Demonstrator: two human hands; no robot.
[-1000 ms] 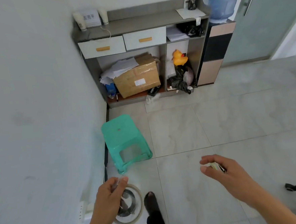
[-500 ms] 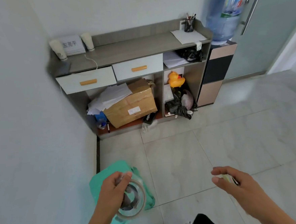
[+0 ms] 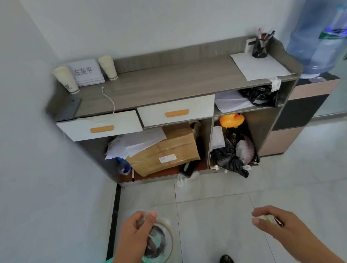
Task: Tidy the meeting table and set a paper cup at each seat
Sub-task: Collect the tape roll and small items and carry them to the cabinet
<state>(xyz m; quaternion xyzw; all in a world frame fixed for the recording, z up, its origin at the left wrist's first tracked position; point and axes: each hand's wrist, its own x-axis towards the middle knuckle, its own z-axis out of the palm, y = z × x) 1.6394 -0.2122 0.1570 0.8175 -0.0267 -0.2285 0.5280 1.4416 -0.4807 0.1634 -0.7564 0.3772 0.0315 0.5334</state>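
With the left hand gripping a tape roll and the right hand pinching a small item, reaching for the far-left paper cups risks toppling them.

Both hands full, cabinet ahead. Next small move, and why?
Probably set the tape roll down on the bare middle of the cabinet top. The left hand grips the roll, the right hand pinches a small item, and taking from the paper cup stacks at the back left needs a free hand.
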